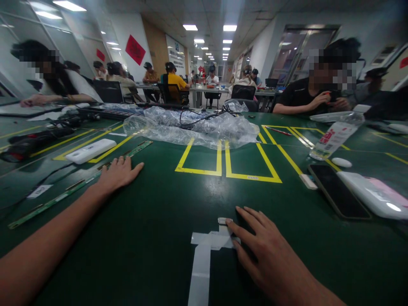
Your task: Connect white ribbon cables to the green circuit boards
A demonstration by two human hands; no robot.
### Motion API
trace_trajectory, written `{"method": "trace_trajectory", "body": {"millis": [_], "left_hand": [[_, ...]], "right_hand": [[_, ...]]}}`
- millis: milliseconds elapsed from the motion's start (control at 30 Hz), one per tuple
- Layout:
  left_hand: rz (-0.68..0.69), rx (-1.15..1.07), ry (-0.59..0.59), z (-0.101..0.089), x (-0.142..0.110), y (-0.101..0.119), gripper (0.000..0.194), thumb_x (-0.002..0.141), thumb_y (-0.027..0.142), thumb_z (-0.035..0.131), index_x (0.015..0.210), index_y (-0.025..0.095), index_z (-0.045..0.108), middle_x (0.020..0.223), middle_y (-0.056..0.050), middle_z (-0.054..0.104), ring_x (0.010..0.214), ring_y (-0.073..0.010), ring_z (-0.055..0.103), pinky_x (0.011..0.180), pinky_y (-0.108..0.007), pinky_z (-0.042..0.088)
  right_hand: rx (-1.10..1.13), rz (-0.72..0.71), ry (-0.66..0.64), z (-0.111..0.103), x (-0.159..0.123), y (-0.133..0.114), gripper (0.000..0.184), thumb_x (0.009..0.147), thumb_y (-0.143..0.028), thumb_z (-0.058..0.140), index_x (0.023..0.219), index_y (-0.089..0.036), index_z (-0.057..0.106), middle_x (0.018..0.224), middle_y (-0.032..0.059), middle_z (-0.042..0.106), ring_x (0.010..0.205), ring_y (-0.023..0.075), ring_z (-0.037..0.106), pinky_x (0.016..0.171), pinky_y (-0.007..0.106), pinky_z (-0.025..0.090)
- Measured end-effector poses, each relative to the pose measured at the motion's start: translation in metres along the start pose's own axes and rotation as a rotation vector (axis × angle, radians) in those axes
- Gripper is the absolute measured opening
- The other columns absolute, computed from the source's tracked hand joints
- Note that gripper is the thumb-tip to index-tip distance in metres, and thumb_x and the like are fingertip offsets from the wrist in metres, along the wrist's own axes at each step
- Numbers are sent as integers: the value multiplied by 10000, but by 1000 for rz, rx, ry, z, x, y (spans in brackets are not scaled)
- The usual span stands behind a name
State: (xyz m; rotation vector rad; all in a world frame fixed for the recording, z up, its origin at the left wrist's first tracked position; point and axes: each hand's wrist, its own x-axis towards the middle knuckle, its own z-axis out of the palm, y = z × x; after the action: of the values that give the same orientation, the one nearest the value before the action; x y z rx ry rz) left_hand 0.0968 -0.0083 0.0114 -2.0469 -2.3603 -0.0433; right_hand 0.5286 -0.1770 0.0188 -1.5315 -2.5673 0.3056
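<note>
My left hand (117, 173) lies palm down at the left, its thumb spread away from the fingers. It rests across a long, narrow green circuit board strip (72, 192) that slants over the table, and it hides the middle of the strip. My right hand (266, 242) is spread over the table nearer to me, with nothing gripped in it. Its index fingertip touches a small whitish piece (225, 222) at the top of some crossed white tape strips (200, 272) stuck to the tabletop. The thumb is at the right end of the cross strip.
Crumpled clear plastic wrap (197, 125) with black cables lies ahead. A white power bank (91, 151) is at left. At right are a water bottle (334, 136), a black phone (338, 191) and a white case (372, 193). Co-workers sit on both sides (306, 95).
</note>
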Motion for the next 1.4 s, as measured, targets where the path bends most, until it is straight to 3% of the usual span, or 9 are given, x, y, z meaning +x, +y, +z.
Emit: {"method": "trace_trajectory", "body": {"millis": [67,167,267,333,467,633,867,1100,1400], "left_hand": [[63,-13,-31,0,-3,11,831,990,585,201,1442,-99,336,1506,-318,300,1383,-483,303,1069,-648,279],[238,-36,-68,2,-23,52,782,982,589,231,1510,18,301,1565,-215,252,1452,-376,234,1158,-558,220],[501,-74,-99,1,-65,104,750,960,639,286,1549,176,260,1604,-75,205,1482,-274,192,1210,-470,163],[713,-122,-120,-3,-99,134,717,967,626,307,1561,238,207,1612,-42,172,1485,-268,179,1208,-495,158],[960,-187,-166,-14,-150,165,687,988,530,366,1569,226,160,1611,-55,154,1489,-261,159,1213,-508,138],[1023,-231,-208,-23,-156,164,692,973,462,442,1556,164,219,1594,-87,226,1470,-257,237,1202,-474,232],[1102,-317,-153,-35,-151,162,509,902,324,532,1388,173,516,1486,-106,455,1393,-252,405,1127,-436,391],[1140,-325,-114,-34,-151,162,540,866,328,562,1371,137,543,1442,-125,505,1374,-285,429,1113,-457,407],[1138,-363,-126,-30,-147,158,522,883,311,552,1371,128,542,1453,-109,494,1376,-256,430,1128,-425,400]], "right_hand": [[19,-1,-13,-2,2,2,481,949,-379,476,1429,-377,473,1543,119,379,1404,392,332,1059,688,321],[46,-9,-12,-6,4,4,468,949,-361,487,1416,-380,490,1552,114,364,1417,390,304,1073,688,295],[54,-21,-10,-8,5,5,451,948,-342,493,1398,-363,517,1544,113,379,1426,370,296,1093,676,269],[54,-35,3,-7,5,5,454,949,-343,497,1402,-363,512,1548,107,374,1433,355,287,1107,663,252],[54,-57,45,-3,5,7,455,945,-358,510,1400,-361,515,1567,91,341,1443,341,268,1121,635,256],[67,-83,50,1,5,7,500,931,-332,522,1430,-336,480,1569,83,340,1440,327,283,1127,614,275],[42,-79,47,2,6,4,552,921,-324,527,1464,-308,431,1565,103,343,1444,312,280,1131,598,279],[77,-74,41,-1,7,7,556,930,-363,527,1472,-342,408,1564,79,352,1436,310,300,1132,599,279],[88,-65,44,-1,7,10,461,944,-350,508,1404,-321,519,1541,68,396,1416,312,338,1131,585,303]]}}
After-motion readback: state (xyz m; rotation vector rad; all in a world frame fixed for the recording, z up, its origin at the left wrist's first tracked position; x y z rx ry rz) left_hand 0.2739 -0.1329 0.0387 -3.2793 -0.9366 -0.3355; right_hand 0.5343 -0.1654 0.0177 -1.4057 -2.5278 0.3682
